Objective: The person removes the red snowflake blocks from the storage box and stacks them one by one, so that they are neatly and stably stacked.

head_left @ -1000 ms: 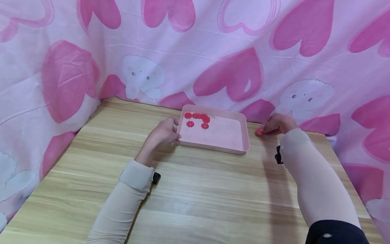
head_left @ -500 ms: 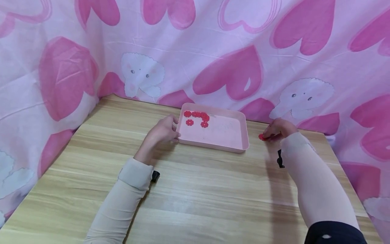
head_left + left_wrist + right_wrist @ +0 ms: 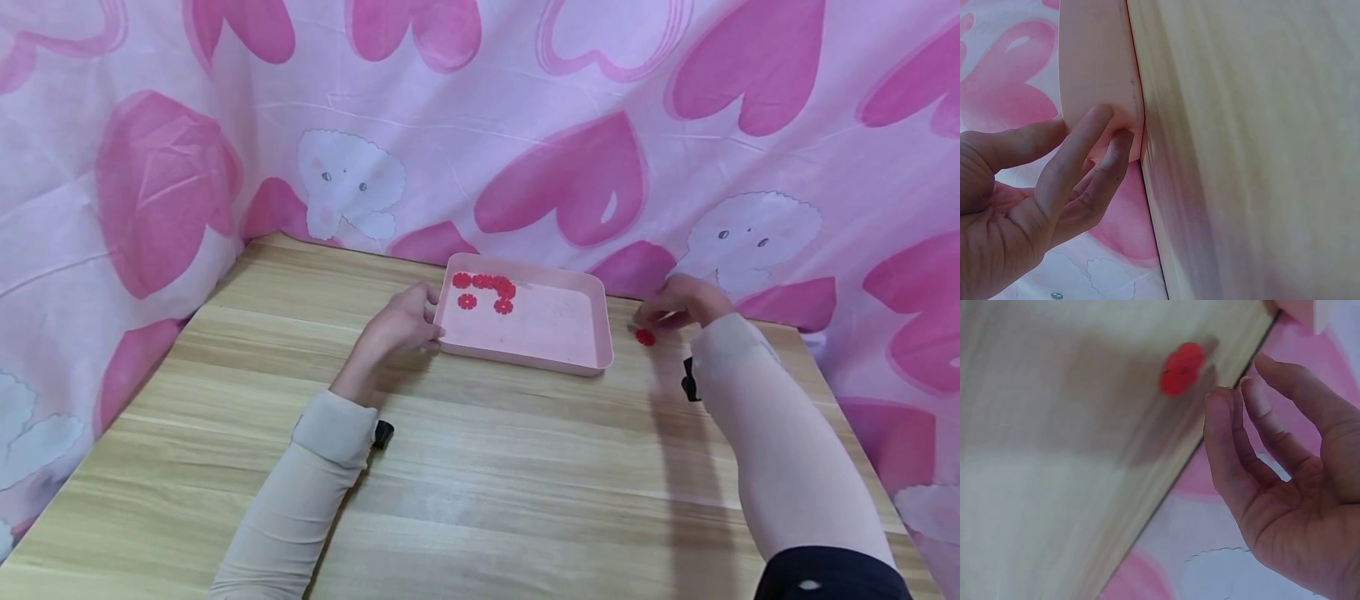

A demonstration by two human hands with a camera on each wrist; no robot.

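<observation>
In the head view a shallow pink tray stands at the back of the wooden table. Several red notched plastic discs lie in its left part, some overlapping. My left hand holds the tray's left end. In the left wrist view, its thumb is at the rim and its curved fingers touch the outer wall near a corner. To the right of the tray, more red discs lie on the table, two overlapping in the right wrist view. My right hand hovers just beside them, fingers loosely bent, holding nothing.
The wooden tabletop extends in front of the tray and between the forearms. Behind it hangs a pink curtain with hearts, close to the tray's back wall. A black wrist mount is on the left cuff.
My right hand has let go of the red discs and drawn slightly up and back, leaving them on the table. The left hand and tray keep their place.
</observation>
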